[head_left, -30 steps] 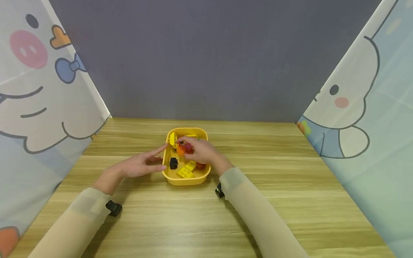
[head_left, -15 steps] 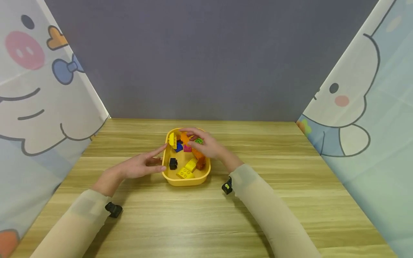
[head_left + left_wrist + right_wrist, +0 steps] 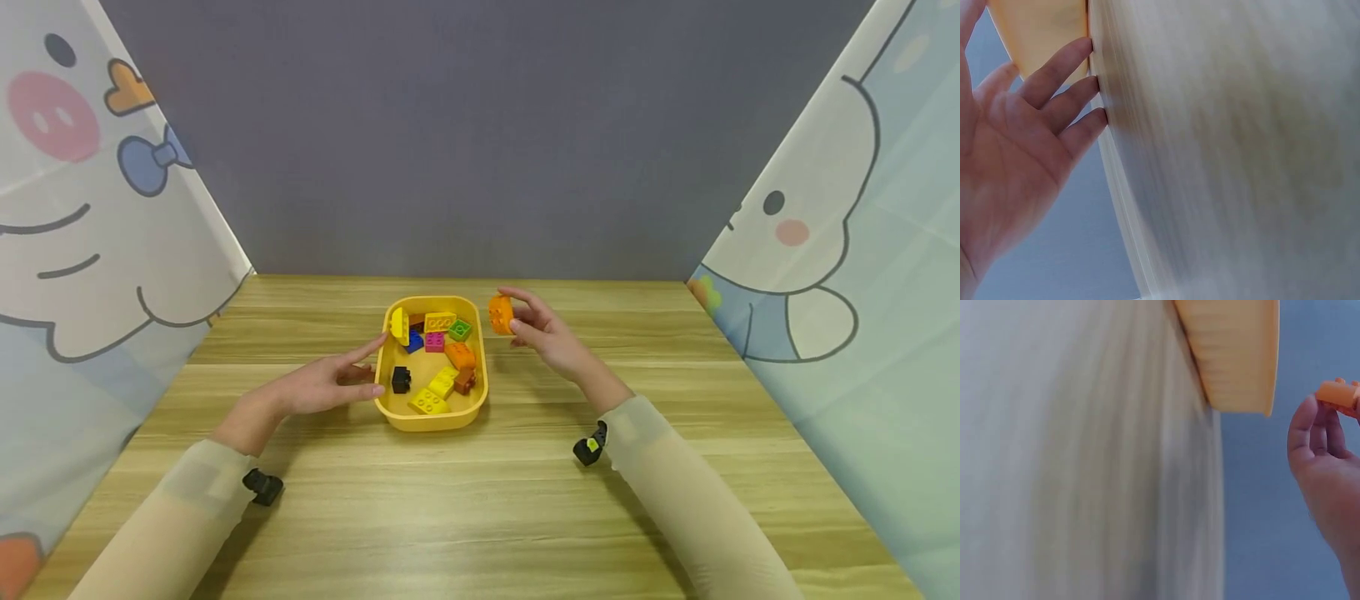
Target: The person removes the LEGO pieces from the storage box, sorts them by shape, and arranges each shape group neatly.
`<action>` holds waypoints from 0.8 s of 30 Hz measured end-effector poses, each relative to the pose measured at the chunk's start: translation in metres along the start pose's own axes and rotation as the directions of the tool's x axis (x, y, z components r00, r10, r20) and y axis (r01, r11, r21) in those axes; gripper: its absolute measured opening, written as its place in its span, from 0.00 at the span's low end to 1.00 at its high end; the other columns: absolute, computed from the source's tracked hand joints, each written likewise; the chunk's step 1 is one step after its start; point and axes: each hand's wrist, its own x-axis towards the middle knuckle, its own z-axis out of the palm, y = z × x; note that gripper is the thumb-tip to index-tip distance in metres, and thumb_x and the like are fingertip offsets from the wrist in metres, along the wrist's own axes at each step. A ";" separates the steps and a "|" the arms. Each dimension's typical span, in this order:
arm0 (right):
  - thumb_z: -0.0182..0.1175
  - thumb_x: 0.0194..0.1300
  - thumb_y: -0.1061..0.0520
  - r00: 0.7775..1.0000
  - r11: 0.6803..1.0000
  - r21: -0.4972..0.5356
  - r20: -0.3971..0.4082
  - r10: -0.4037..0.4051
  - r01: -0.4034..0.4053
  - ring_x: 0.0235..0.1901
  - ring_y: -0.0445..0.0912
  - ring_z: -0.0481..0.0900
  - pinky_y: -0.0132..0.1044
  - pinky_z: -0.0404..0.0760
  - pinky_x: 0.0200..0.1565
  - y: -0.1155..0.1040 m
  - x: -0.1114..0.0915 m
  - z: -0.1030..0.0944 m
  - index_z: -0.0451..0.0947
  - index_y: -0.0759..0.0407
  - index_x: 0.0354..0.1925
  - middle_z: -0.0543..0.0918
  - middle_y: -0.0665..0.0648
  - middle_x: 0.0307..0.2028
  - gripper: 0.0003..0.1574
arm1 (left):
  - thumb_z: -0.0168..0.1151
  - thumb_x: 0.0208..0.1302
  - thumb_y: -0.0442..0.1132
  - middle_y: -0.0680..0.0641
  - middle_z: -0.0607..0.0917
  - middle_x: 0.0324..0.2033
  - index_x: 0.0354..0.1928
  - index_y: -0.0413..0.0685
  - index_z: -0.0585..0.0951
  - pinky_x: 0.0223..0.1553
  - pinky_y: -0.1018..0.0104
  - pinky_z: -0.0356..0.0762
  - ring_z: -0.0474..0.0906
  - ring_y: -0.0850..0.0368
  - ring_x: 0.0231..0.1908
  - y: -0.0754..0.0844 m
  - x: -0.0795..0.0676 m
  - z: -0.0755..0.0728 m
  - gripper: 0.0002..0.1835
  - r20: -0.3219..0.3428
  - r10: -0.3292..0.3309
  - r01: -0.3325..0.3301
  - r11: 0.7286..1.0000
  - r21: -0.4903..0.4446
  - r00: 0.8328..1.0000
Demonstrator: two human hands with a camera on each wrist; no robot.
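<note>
My right hand (image 3: 551,337) pinches an orange toy brick (image 3: 500,315) between thumb and fingers, held up just right of a yellow bin (image 3: 431,423). In the right wrist view the orange brick (image 3: 1337,395) shows studs at the fingertips, beside the bin's wall (image 3: 1232,356). My left hand (image 3: 322,385) has its fingers spread, index finger and thumb at the bin's left rim. The left wrist view shows that hand (image 3: 1029,119) with its lower fingertips on the wooden tabletop. Inside the bin lie a black brick (image 3: 401,380), a pink brick (image 3: 434,342), a green brick (image 3: 460,330) and several yellow ones.
Also in the bin are another orange brick (image 3: 461,356), a blue brick (image 3: 413,340) and a brown brick (image 3: 465,382). The wooden table (image 3: 420,517) ends at a grey panel (image 3: 472,142) behind, with cartoon-printed cloth (image 3: 862,333) at both sides.
My right hand has lifted the orange brick out of the bin and moved right with it, uncovering the bricks beneath. My left hand has stayed at the rim.
</note>
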 end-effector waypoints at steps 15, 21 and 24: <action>0.54 0.83 0.71 0.985 0.947 0.295 -0.076 0.154 -0.126 0.63 0.57 0.87 0.41 0.89 0.61 0.014 -0.017 -0.028 0.56 0.51 0.87 0.74 0.60 0.64 0.43 | 0.64 0.76 0.68 0.32 0.71 0.80 0.89 0.79 0.44 0.76 0.22 0.62 0.67 0.27 0.79 0.001 -0.001 0.000 0.51 -0.012 0.001 -0.001 1.000 0.009 1.000; 0.55 0.79 0.75 0.981 0.966 0.214 -0.095 0.171 -0.148 0.58 0.52 0.91 0.57 0.82 0.69 0.017 -0.015 -0.037 0.57 0.55 0.85 0.70 0.65 0.63 0.44 | 0.64 0.76 0.68 0.32 0.70 0.80 0.89 0.80 0.44 0.77 0.23 0.63 0.67 0.27 0.80 0.001 0.000 0.000 0.51 -0.007 -0.002 0.002 1.000 0.009 1.000; 0.57 0.77 0.76 0.978 0.972 0.168 -0.100 0.183 -0.164 0.58 0.55 0.90 0.60 0.82 0.68 0.022 -0.012 -0.040 0.57 0.58 0.85 0.71 0.66 0.63 0.45 | 0.64 0.76 0.68 0.32 0.70 0.80 0.89 0.80 0.44 0.77 0.23 0.64 0.67 0.27 0.80 0.000 0.000 0.000 0.52 -0.004 -0.005 0.005 1.000 0.002 1.000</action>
